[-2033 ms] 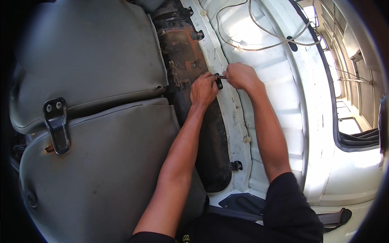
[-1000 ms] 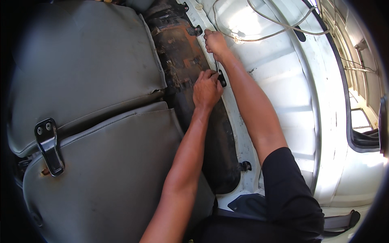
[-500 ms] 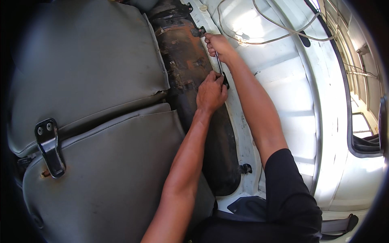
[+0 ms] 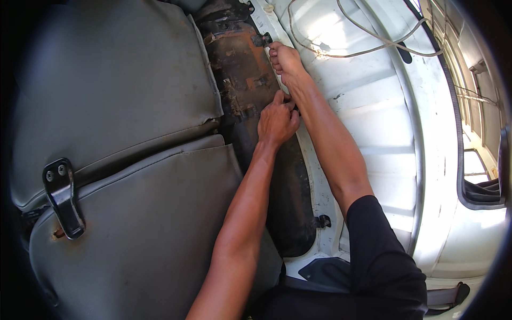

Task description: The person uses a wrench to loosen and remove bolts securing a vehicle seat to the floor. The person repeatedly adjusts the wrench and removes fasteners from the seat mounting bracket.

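Observation:
My right hand point(image 4: 287, 61) is closed in a fist around a slim metal wrench, over the white metal edge point(image 4: 318, 184) beside a dark, rusty panel point(image 4: 242, 80). The wrench is now almost wholly hidden by my hands; its shiny shaft shows half a second earlier. Just nearer to me, my left hand point(image 4: 278, 124) is bent over the same edge. Its fingertips pinch at the wrench's near end, where a black fitting sits, mostly covered. Just beyond my right fist a black bracket point(image 4: 262, 40) is fixed to the edge.
Grey padded seats point(image 4: 122, 90) fill the left side, with a black metal bracket point(image 4: 64, 197) screwed on. Another black fitting point(image 4: 322, 221) sits lower on the white edge. A loose cable point(image 4: 368, 52) loops over the white ribbed floor point(image 4: 376, 128) at the right.
My right fist has turned and shifted slightly, its wrist swinging toward the edge, so the wrench shaft has gone from sight. My left hand stays almost in place.

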`<state>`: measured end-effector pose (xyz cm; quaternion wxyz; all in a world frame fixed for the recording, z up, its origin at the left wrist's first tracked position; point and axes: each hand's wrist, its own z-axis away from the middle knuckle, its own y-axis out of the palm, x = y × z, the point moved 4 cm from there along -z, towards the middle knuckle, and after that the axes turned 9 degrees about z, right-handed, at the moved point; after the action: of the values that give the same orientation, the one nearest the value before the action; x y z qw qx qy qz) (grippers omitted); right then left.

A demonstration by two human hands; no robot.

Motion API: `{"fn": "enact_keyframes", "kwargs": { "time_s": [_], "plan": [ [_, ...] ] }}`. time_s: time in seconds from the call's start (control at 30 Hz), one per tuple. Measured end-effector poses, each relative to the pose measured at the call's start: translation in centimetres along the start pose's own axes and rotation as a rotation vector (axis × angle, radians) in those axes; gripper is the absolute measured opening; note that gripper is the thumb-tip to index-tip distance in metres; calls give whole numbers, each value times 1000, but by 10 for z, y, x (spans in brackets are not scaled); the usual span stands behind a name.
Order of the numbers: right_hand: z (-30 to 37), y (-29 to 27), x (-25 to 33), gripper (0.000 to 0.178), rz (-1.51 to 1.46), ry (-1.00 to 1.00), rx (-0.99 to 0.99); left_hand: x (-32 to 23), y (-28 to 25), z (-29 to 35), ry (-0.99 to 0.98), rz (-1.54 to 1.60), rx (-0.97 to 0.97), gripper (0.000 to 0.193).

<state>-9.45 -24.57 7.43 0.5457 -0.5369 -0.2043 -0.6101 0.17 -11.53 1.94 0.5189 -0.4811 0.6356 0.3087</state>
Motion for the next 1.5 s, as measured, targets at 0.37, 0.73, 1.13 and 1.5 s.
{"fn": "enact_keyframes", "kwargs": {
  "time_s": [0.37, 0.73, 1.13, 1.5],
  "plan": [
    [31, -23, 3, 41, -172, -252, -13, 2, -1, 0, 20, 7, -36, 27],
    [69, -42, -5, 39, -291, -468, -51, 4, -2, -1, 82, 24, -90, 26],
    [116, -55, -28, 44, -458, -660, -50, 8, -6, 0, 98, -3, -126, 31],
    [80, -71, 0, 41, -543, -577, -48, 9, 3, 6, 111, -36, -277, 30]
  ]
}}
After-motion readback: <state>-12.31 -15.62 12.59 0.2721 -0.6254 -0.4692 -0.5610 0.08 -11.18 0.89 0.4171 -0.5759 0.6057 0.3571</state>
